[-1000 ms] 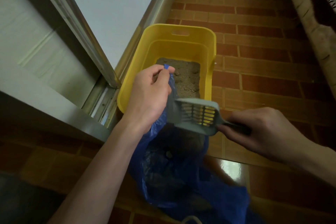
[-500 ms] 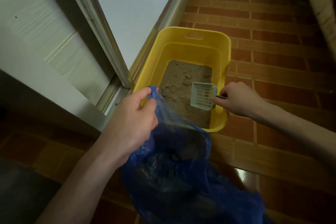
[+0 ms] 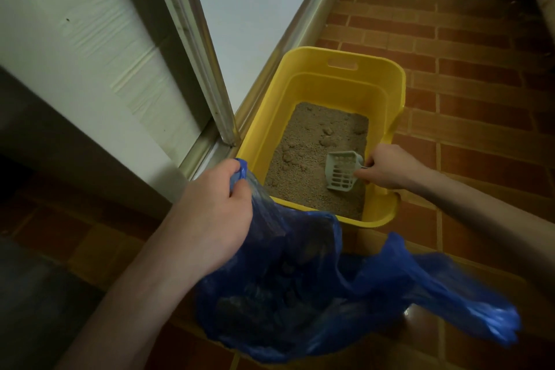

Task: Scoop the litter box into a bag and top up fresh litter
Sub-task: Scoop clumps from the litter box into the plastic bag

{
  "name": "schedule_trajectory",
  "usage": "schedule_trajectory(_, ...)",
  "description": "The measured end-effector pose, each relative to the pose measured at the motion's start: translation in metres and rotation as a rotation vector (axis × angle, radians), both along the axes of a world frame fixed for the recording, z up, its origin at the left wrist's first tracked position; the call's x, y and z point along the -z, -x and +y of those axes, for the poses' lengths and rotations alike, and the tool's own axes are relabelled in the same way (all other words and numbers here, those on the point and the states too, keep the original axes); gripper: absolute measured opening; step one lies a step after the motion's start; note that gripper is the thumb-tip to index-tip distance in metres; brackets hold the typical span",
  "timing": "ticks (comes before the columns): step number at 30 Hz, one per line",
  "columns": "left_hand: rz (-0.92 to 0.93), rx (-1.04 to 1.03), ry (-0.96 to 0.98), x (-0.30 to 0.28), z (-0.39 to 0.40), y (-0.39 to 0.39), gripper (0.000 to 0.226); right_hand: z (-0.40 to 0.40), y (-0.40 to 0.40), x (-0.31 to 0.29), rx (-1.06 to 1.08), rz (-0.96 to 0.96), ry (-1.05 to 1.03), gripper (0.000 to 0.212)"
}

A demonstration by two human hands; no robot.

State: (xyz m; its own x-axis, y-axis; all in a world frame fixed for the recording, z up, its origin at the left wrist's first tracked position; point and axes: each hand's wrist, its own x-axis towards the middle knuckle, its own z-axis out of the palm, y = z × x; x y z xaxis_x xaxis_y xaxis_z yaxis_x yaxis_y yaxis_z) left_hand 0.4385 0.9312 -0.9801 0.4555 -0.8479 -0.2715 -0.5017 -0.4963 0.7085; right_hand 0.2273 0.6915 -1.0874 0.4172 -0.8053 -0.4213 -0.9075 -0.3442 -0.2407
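A red brick floor [image 3: 468, 48] runs beside a shiny metal door frame [image 3: 192, 39]. On it, right by the frame, sits the yellow litter box [image 3: 387, 93] with sandy litter [image 3: 312, 159] and some lumps. The right hand [image 3: 387, 170] curls its fingers round the handle of a pale scoop [image 3: 341, 171] resting in the litter. The left hand [image 3: 216, 219] pinches the top edge of a blue bag [image 3: 300, 294], which hangs open just in front of the box.

**Count of what you are looking at**

You are seeing one yellow litter box [image 3: 387, 84], one slotted scoop [image 3: 342, 173], one blue bag [image 3: 330, 294], and two hands: left hand [image 3: 214, 216], right hand [image 3: 390, 170]. Several clumps [image 3: 327, 141] are showing in the litter, too blurred to count exactly.
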Motion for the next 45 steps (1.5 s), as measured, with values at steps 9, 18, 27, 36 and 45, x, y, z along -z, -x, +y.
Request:
schedule_trajectory(9, 0.142, -0.082, 0.14, 0.011, -0.015, 0.01, 0.014, -0.013, -0.028, 0.008, 0.064, -0.074, 0.07, 0.035)
schedule_trajectory(18, 0.326, -0.193, 0.224, 0.011, -0.024, 0.013, 0.024, -0.015, -0.054, 0.034, 0.123, -0.138, -0.061, 0.022)
schedule_trajectory(27, 0.366, -0.223, 0.244, 0.02, -0.027, 0.01, 0.027, -0.013, -0.07, 0.057, 0.24, -0.363, -0.341, 0.03)
schedule_trajectory(36, 0.416, -0.238, 0.276, 0.02, -0.029, 0.008, 0.026, -0.014, -0.072, 0.061, 0.293, -0.501, -0.565, 0.034)
schedule_trajectory(45, 0.429, -0.26, 0.318, 0.03, -0.033, 0.012, 0.026, -0.002, -0.042, 0.021, 0.33, -0.668, -0.59, 0.035)
